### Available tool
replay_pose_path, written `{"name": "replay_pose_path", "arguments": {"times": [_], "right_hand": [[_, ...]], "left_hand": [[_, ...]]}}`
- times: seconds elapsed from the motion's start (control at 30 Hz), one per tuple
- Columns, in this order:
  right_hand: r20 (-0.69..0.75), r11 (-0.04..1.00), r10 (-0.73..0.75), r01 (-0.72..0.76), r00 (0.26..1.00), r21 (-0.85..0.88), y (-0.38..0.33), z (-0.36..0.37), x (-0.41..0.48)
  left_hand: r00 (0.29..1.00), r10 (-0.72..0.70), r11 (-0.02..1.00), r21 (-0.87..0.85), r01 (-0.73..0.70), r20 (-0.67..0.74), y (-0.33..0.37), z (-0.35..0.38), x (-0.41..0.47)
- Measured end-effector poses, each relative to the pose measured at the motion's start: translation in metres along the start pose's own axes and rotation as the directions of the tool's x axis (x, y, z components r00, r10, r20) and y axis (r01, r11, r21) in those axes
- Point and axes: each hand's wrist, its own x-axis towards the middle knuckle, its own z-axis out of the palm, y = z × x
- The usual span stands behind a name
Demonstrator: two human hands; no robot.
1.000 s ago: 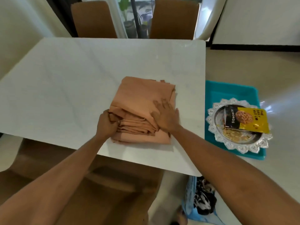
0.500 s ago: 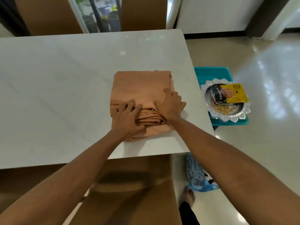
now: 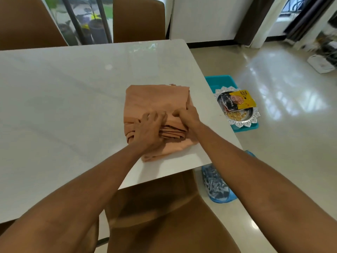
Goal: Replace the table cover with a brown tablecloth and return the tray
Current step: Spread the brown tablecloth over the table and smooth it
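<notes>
Left grip (image 3: 148,129) is curled down over the stacked layers at the near side of the brown tablecloth (image 3: 156,99), fingertips dug in among the folds. Just beside it, the right grip (image 3: 188,115) has thumb and fingers pinched on the upper layer. Both bare hands have cloth in them; neither lies flat or slack.

The tablecloth is folded into a thick pad on the white desk (image 3: 73,106), near the person's right-hand corner, with its near flap close to the desk edge. The step in hand looks like finding a free edge to open the pad. To do it well, each grip should take one and the same layer, not a bunch of several. They should then draw apart sideways and lift, so the folds fall open instead of dragging the whole pad over the slick top. Opening it toward the bare stretch to the left and far side would keep it from sliding off the near corner.

The pad's long axis seems to run from the person toward the far chair (image 3: 138,19), slightly skewed. Its loose layered edges face the person, and its smooth broad face points up.

Off the desk to the right, the silver tray (image 3: 242,123) carries an almond packet (image 3: 237,100) and rests on a teal plastic piece (image 3: 218,82). A blue patterned cloth (image 3: 216,185) lies on the floor by the near chair (image 3: 164,216).
</notes>
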Motion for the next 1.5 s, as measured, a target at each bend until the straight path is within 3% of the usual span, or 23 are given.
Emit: {"name": "replay_pose_path", "arguments": {"times": [0.2,0.37,0.43,0.5,0.53,0.6,0.7,0.77,0.83,0.93,1.03,1.1,1.2,1.37,1.5], "right_hand": [[-0.031,0.994,-0.070,0.072,0.997,0.087,-0.005,0.001,0.013],[-0.252,1.000,-0.026,0.021,0.968,-0.019,0.003,-0.010,0.015],[-0.323,0.973,-0.157,0.091,0.933,-0.211,0.022,-0.013,0.013],[-0.306,0.901,-0.287,0.148,0.907,-0.408,0.047,-0.013,0.013],[-0.272,0.857,-0.315,0.150,0.909,-0.493,0.060,-0.014,0.012],[-0.203,0.759,-0.329,0.131,0.922,-0.637,0.085,-0.013,0.010],[-0.260,0.716,-0.367,0.093,0.893,-0.692,0.094,-0.008,0.008],[-0.256,0.725,-0.434,0.166,0.864,-0.668,0.077,-0.003,0.010],[-0.167,0.708,-0.506,0.297,0.846,-0.641,0.057,0.006,0.010],[-0.125,0.696,-0.530,0.346,0.839,-0.629,0.040,0.031,0.004],[-0.279,0.800,-0.430,0.219,0.859,-0.559,0.039,0.039,0.012],[-0.356,0.878,-0.282,0.091,0.891,-0.469,0.047,0.027,0.022],[-0.359,0.925,-0.073,-0.072,0.930,-0.372,0.059,0.006,0.027],[-0.378,0.852,-0.367,0.144,0.850,-0.503,0.047,0.014,0.000],[-0.378,0.810,-0.426,0.161,0.822,-0.564,0.054,0.053,-0.037]], "left_hand": [[0.964,-0.059,0.993,-0.089,0.084,0.258,0.009,0.003,0.008],[0.992,0.060,0.998,-0.020,-0.058,0.109,0.027,0.004,0.021],[0.991,0.113,0.993,-0.042,-0.110,0.078,0.029,0.009,0.029],[0.998,0.058,0.967,-0.248,-0.063,-0.027,0.025,0.012,0.031],[0.998,-0.024,0.917,-0.400,-0.003,-0.062,0.023,0.014,0.033],[0.966,-0.257,0.711,-0.680,0.181,-0.012,0.020,0.004,0.037],[0.818,-0.563,0.348,-0.865,0.361,0.116,0.001,-0.019,0.044],[0.748,-0.653,0.248,-0.899,0.360,0.120,-0.017,-0.031,0.046],[0.738,-0.661,0.222,-0.905,0.364,0.134,-0.028,-0.037,0.043],[0.770,-0.623,0.269,-0.888,0.373,0.135,-0.031,-0.044,0.036],[0.861,-0.500,0.406,-0.853,0.327,0.092,-0.025,-0.051,0.027],[0.933,-0.356,0.569,-0.780,0.261,0.052,-0.022,-0.055,0.020],[0.974,-0.226,0.674,-0.720,0.166,0.013,-0.025,-0.057,0.010],[0.997,-0.040,0.803,-0.596,-0.003,-0.059,-0.037,-0.048,-0.007],[0.995,-0.006,0.805,-0.590,-0.057,-0.104,-0.033,-0.046,-0.015]]}}
